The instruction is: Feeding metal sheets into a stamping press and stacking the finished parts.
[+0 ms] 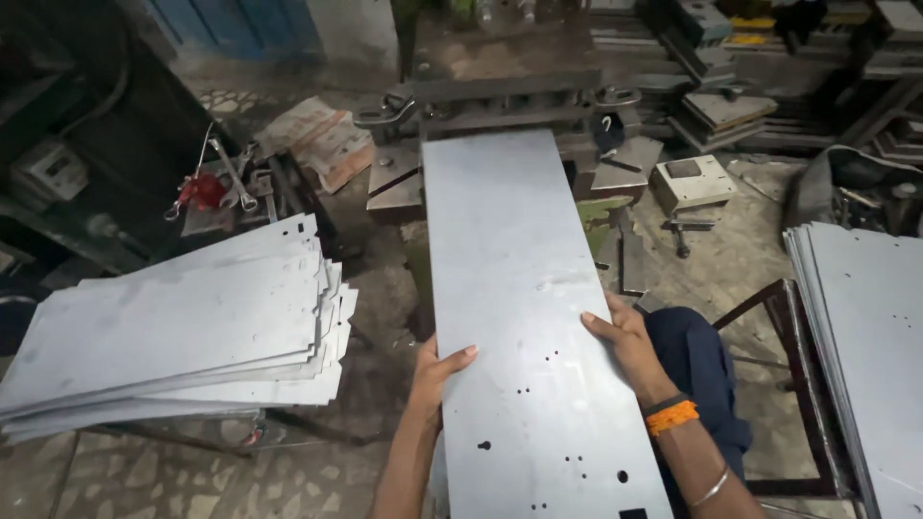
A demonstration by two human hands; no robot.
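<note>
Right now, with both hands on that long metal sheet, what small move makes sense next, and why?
Probably ease the metal sheet slightly further into the press: its far end already lies at the machine's mouth, and the left hand and right hand grip its side edges.

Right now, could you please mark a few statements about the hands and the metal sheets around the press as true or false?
1. Both hands grip one long metal sheet by its side edges. True: the left hand is on its left edge, the right hand on its right.
2. The sheet's far end points toward the press. True.
3. The held sheet has no holes. False: small holes and a cutout show near its close end.
4. The stack of sheets on the left holds a single sheet. False: many layered sheets lie there.
5. The right wrist is bare. False: it wears an orange band.
</note>
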